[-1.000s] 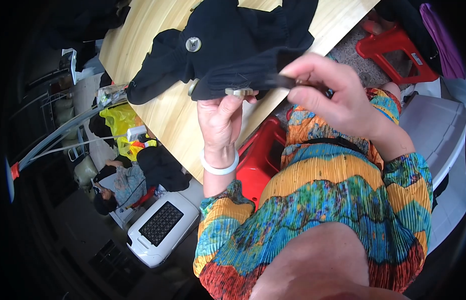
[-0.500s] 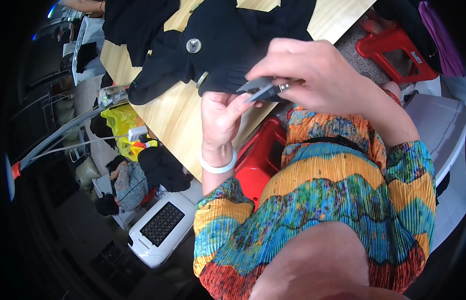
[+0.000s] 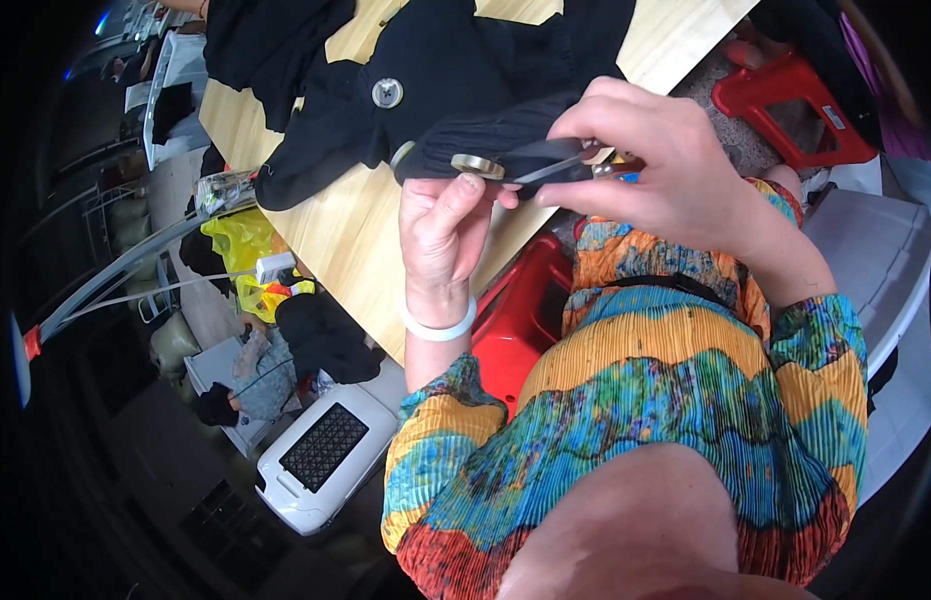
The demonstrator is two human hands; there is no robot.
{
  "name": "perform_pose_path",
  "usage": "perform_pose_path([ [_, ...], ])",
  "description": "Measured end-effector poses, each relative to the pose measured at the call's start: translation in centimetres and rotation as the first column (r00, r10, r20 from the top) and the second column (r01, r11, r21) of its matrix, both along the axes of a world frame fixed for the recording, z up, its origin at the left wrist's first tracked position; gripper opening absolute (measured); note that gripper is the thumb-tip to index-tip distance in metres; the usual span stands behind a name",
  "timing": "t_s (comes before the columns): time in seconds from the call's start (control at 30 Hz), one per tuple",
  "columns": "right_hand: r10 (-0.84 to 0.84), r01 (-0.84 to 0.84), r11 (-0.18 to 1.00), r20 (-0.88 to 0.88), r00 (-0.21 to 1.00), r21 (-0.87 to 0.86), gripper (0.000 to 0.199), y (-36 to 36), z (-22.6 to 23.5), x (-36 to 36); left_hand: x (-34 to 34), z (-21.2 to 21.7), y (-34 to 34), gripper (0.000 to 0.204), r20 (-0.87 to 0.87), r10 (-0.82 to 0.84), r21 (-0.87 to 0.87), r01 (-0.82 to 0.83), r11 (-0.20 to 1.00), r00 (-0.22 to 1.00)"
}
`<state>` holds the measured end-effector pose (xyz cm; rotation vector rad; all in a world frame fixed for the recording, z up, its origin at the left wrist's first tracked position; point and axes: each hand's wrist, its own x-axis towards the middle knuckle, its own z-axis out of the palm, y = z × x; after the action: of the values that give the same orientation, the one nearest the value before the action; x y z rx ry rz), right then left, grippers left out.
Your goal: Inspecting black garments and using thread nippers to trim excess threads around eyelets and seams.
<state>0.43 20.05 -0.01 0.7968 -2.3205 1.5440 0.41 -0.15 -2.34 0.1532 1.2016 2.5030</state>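
Note:
A black garment [image 3: 440, 65] lies spread over the wooden table, its near edge lifted toward me. My left hand [image 3: 443, 235] pinches that edge, thumb against a large round button [image 3: 477, 166] with a pale, shiny rim. In my right hand [image 3: 665, 165] is a pair of small thread snips [image 3: 557, 172]. Their grey blades are parted and point left, just right of the button; any thread between them is too small to make out. A grey button [image 3: 387, 93] shows flat on the cloth, and a further button [image 3: 403, 154] is seen edge-on.
More black cloth [image 3: 270, 60] covers the far left of the wooden table [image 3: 330, 255]. Red stools [image 3: 520, 340] stand under the near edge and at the right. A yellow bag [image 3: 235, 245] hangs at the left, beyond which a person [image 3: 260, 375] sits. A grey bin [image 3: 870, 240] is on my right.
My right hand has drawn the snips back to the right, away from my left fingertips. The button under my left thumb now shows, where the blades covered that spot before.

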Motion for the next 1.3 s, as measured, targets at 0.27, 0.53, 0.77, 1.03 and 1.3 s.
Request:
perform_pose_path([
  [0.27, 0.047, -0.045, 0.998, -0.028, 0.999, 0.05, 0.012, -0.2, 0.0, -0.3, 0.4, -0.4, -0.6, 0.023, -0.04, -0.005, -0.101, 0.001, 0.995, 0.999],
  [0.53, -0.147, 0.176, 0.983, -0.332, 0.932, 0.058, 0.023, 0.7, 1.1, -4.2, 0.8, 0.1, 0.4, 0.022, -0.006, -0.062, -0.038, 0.062, 0.997, 0.998],
  [0.77, -0.153, 0.15, 0.972, -0.005, 0.988, -0.182, 0.018, 0.7, -0.2, -1.0, 0.7, -0.1, 0.4, 0.019, -0.018, 0.021, 0.031, -0.02, 0.999, 1.0],
  [1.03, 0.004, 0.039, 0.985, 0.246, 0.969, -0.167, 0.013, 0.4, -0.8, 0.4, 0.2, -0.2, 0.8, 0.022, -0.117, 0.071, -0.133, -0.086, 0.987, 0.991],
  [1.3, -0.07, 0.068, 0.998, -0.249, 0.966, -0.016, 0.013, 0.0, 0.4, -2.8, 1.1, 0.1, 1.3, 0.023, -0.004, 0.029, -0.085, -0.029, 0.996, 1.0],
])
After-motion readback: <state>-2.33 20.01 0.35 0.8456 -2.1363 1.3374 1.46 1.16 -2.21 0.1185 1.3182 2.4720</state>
